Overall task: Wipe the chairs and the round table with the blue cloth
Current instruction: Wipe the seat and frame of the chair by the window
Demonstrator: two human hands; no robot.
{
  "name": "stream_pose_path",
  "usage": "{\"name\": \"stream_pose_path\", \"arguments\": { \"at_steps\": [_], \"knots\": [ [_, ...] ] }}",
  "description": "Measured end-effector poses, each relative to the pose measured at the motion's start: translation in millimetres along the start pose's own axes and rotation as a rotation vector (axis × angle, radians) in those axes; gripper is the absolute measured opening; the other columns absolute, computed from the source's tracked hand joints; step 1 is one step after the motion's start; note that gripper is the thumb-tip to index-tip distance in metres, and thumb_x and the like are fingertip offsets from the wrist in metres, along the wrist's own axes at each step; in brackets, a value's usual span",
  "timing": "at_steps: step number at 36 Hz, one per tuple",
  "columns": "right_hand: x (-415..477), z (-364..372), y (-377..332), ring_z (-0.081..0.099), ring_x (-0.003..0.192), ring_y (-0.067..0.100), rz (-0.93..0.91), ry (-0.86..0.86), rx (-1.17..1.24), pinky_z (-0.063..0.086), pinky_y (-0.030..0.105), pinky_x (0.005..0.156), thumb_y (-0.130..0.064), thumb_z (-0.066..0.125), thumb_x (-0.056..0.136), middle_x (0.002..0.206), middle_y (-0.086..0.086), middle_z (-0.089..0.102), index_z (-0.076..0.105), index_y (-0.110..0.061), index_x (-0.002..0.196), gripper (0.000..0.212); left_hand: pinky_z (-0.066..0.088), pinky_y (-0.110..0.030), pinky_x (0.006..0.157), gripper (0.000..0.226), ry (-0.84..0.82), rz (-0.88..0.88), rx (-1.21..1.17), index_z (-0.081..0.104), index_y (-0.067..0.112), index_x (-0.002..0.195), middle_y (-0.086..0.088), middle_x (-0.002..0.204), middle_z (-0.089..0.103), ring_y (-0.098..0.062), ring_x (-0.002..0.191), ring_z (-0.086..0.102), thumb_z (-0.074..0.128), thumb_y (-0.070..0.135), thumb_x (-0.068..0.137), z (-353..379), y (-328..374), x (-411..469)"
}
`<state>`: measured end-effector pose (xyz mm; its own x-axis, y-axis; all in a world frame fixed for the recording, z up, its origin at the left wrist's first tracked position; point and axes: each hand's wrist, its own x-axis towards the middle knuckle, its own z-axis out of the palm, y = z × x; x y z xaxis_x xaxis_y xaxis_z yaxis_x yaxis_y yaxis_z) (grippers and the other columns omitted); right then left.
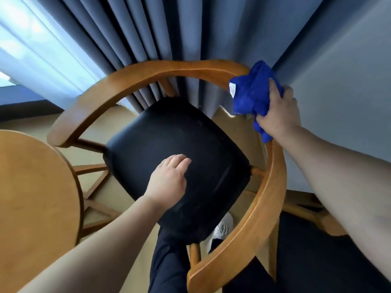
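one wooden chair (148, 75), curved back rail, black seat (190, 127). round table (31, 197) at 9 o'clock of the chair, its edge close to the left arm end. grey-blue curtain (148, 28) hangs at 12 o'clock behind the rail, plain wall (338, 81) at 2 o'clock. dark trouser leg (167, 261) and a white shoe (222, 228) at 6 o'clock, partly hidden by the seat front. blue cloth (251, 92) is bunched on the rail at 2 o'clock of the seat, long axis about 12 to 6, white tag at its 9 o'clock edge. right hand (279, 115) grips it from the 3 o'clock side; fingers (273, 89) clenched into the folds, most cloth bulging toward 9. left hand (169, 178) rests on the seat, fingers released, holding nothing.
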<state>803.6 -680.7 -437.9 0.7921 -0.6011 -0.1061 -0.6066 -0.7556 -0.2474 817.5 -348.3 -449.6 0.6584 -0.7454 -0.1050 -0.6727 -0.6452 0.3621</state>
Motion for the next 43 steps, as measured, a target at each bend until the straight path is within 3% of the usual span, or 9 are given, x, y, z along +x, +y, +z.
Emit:
{"name": "stream_pose_path", "arguments": {
  "at_steps": [10, 16, 22, 27, 31, 43],
  "knots": [
    [-48, 21, 33, 0.048, 0.112, 0.043, 0.029, -0.003, 0.09, 0.046, 0.047, 0.095, -0.03, 0.069, 0.078, 0.143, 0.02, 0.029, 0.011, -0.026, 0.151, 0.094, 0.047, -0.03, 0.095, 0.029, -0.086, -0.061, -0.125, 0.063, 0.017, 0.119, 0.001, 0.119, 0.063, -0.018, 0.11, 0.058, 0.055, 0.02, 0.092, 52, 82, -87],
    [-70, 29, 41, 0.049, 0.11, 0.042, 0.055, -0.003, 0.098, 0.045, 0.049, 0.095, -0.029, 0.07, 0.079, 0.141, 0.02, 0.03, 0.01, -0.023, 0.152, 0.094, 0.042, -0.024, 0.096, 0.039, -0.139, -0.064, -0.177, 0.06, 0.023, 0.121, 0.008, 0.119, 0.061, -0.011, 0.111, 0.056, 0.033, 0.038, 0.098, 59, 106, -110],
    [-84, 34, 41, 0.05, 0.11, 0.04, 0.109, 0.004, 0.086, 0.047, 0.047, 0.093, -0.027, 0.069, 0.078, 0.141, 0.017, 0.03, 0.009, -0.026, 0.152, 0.096, 0.044, -0.026, 0.091, 0.048, -0.285, -0.018, -0.229, 0.041, 0.03, 0.135, 0.011, 0.128, 0.052, -0.009, 0.108, 0.054, 0.017, 0.048, 0.098, 75, 123, -128],
    [-106, 38, 50, 0.049, 0.112, 0.04, 0.146, -0.004, 0.119, 0.043, 0.043, 0.096, -0.029, 0.065, 0.077, 0.139, 0.015, 0.033, 0.014, -0.028, 0.152, 0.091, 0.051, -0.031, 0.074, 0.049, -0.278, -0.038, -0.183, 0.031, 0.027, 0.14, 0.01, 0.128, 0.049, -0.012, 0.097, 0.055, 0.013, 0.046, 0.098, 91, 126, -139],
    [-128, 40, 54, 0.047, 0.113, 0.041, 0.156, -0.024, 0.108, 0.04, 0.042, 0.099, -0.033, 0.062, 0.079, 0.14, 0.014, 0.032, 0.023, -0.031, 0.149, 0.08, 0.05, -0.028, 0.061, 0.054, -0.252, -0.037, -0.149, 0.036, 0.023, 0.137, 0.009, 0.12, 0.054, -0.012, 0.072, 0.059, 0.009, 0.046, 0.096, 96, 129, -136],
    [-172, 52, 55, 0.045, 0.11, 0.042, 0.201, 0.049, 0.13, 0.039, 0.044, 0.099, -0.036, 0.058, 0.078, 0.142, 0.014, 0.033, 0.039, -0.03, 0.143, 0.068, 0.045, -0.03, 0.063, 0.051, -0.226, -0.007, -0.148, 0.04, 0.016, 0.136, 0.004, 0.122, 0.056, -0.019, 0.073, 0.061, 0.015, 0.039, 0.097, 101, 129, -140]
  ]
}}
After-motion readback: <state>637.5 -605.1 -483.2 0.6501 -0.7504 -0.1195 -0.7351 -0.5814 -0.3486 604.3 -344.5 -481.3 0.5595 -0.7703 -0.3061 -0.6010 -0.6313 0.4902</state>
